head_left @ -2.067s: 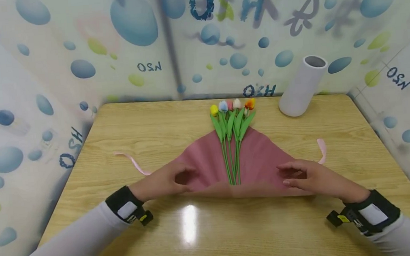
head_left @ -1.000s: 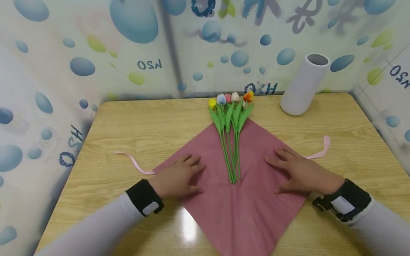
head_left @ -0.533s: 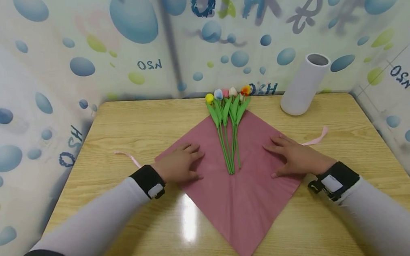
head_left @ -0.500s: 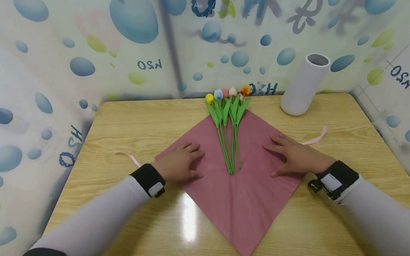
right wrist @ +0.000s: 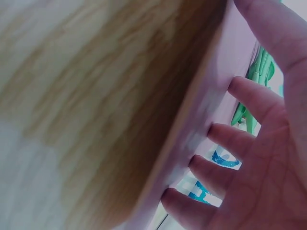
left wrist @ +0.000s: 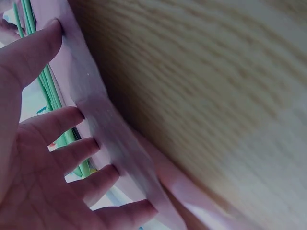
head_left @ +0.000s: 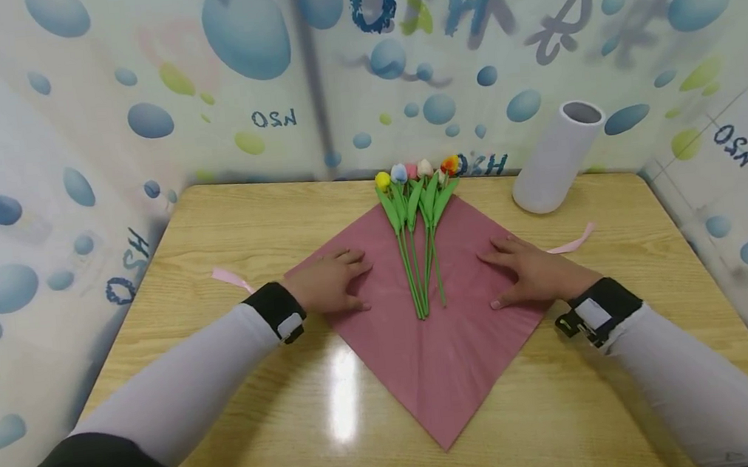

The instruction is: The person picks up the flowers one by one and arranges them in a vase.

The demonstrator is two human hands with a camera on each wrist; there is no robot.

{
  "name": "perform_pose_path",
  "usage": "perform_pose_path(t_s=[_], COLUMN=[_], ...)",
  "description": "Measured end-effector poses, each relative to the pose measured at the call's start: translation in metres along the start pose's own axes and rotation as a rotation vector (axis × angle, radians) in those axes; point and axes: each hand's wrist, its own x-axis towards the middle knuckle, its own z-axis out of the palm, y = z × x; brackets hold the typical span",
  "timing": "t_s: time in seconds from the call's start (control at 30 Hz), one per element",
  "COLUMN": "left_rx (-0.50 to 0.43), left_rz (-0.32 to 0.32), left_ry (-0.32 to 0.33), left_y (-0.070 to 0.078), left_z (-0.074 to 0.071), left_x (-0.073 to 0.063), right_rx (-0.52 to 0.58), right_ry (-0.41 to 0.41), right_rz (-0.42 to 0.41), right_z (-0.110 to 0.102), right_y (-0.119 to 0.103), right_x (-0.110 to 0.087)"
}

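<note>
Touching pink paper (head_left: 435, 365), hands (head_left: 330, 283) (head_left: 532, 271) spread wide (palms (left wrist: 41, 189) seen only in wrist views), tulips (head_left: 412, 209) between

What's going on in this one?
A person has both bare hands spread on a dusky-pink diamond-shaped sheet on a light wood-grain table: the left hand and the right hand touch it on opposite sides. Between them lies a bunch of multicoloured tulip-shaped flowers with green stems, heads past the sheet's far corner, touched by neither hand. The sheet lies open, not wrapped round them. Pale pink ribbon ends show on both sides, and a white cylindrical vase stands at the back right.
</note>
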Motion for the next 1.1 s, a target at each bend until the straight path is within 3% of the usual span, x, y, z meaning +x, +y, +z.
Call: perform_pose_path(t_s=[0.3, 0.5, 0.63, 0.87, 0.97, 1.1], left_rx=[-0.010, -0.025, -0.008, 0.039, 0.018, 0.038], left_rz=[-0.008, -0.030, -0.042, 0.032, 0.045, 0.033], left_ry=[-0.007, -0.019, -0.025, 0.008, 0.019, 0.028], left_y=[0.001, 0.002, 0.005, 0.022, 0.029, 0.034], left_z=[-0.007, -0.007, -0.007, 0.000, 0.004, 0.012], left_x=[-0.003, 0.000, 0.001, 0.002, 0.002, 0.003], right_rx=[-0.032, 0.003, 0.051, 0.115, 0.146, 0.231], right_ry=[0.014, 0.109, 0.304, 0.815, 0.925, 0.971], right_rz=[0.007, 0.074, 0.144, 0.187, 0.237, 0.316], right_z=[-0.001, -0.016, -0.036, -0.051, -0.054, -0.053], right_y=[0.002, 0.008, 0.013, 0.027, 0.033, 0.045], right_x=[0.005, 0.003, 0.001, 0.001, 0.003, 0.009])
